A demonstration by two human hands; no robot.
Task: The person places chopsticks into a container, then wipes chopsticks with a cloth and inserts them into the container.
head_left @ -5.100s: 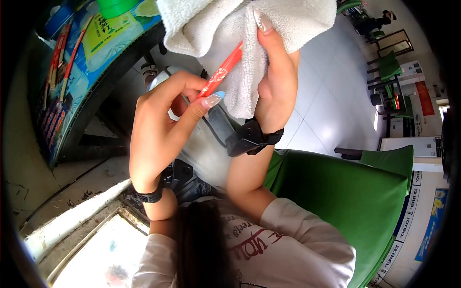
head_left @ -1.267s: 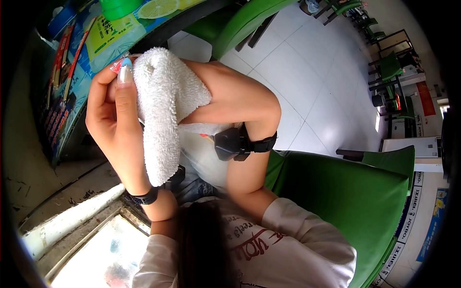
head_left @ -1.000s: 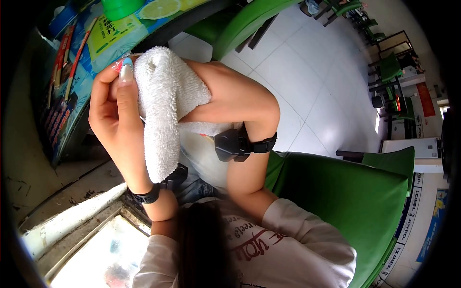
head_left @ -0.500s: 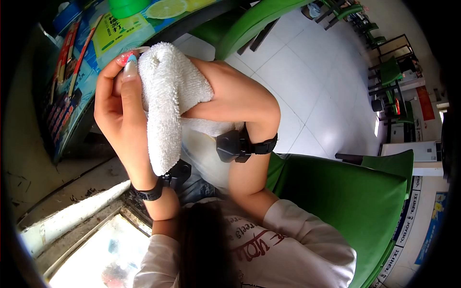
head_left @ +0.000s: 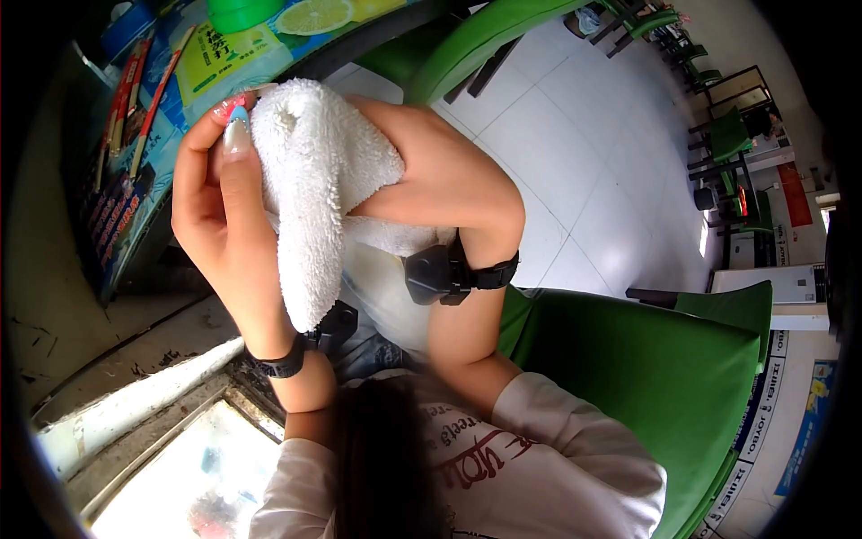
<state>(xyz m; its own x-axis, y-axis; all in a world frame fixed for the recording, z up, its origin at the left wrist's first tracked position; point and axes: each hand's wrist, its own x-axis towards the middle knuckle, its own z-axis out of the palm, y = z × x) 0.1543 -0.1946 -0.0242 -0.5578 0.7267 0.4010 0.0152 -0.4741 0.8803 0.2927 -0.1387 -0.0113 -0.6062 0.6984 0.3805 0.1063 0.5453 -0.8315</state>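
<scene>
A white terry towel (head_left: pixel 310 171) is bunched around the fingers of my right hand (head_left: pixel 417 162), and one long fold hangs toward my lap. The towel covers those fingers, which appear closed on it. On the left, my left hand (head_left: pixel 224 175) has its thumb and index fingertip pressed together at the towel's upper edge. A thin pale tip shows just beyond this pinch; I cannot make out what it belongs to. The nails are long and decorated. Black devices are strapped to both wrists.
A table with a printed cover (head_left: pixel 171 144) stands ahead on the left, bearing wrapped chopsticks (head_left: pixel 148 103) and a green container (head_left: pixel 241 13). A green chair (head_left: pixel 628 359) is on the right, with another green chair back (head_left: pixel 485 40) ahead. White floor tiles (head_left: pixel 575 162) extend beyond.
My left hand and the towel have shifted very slightly to the left. The pinch and the towel's wrap around my right hand look the same.
</scene>
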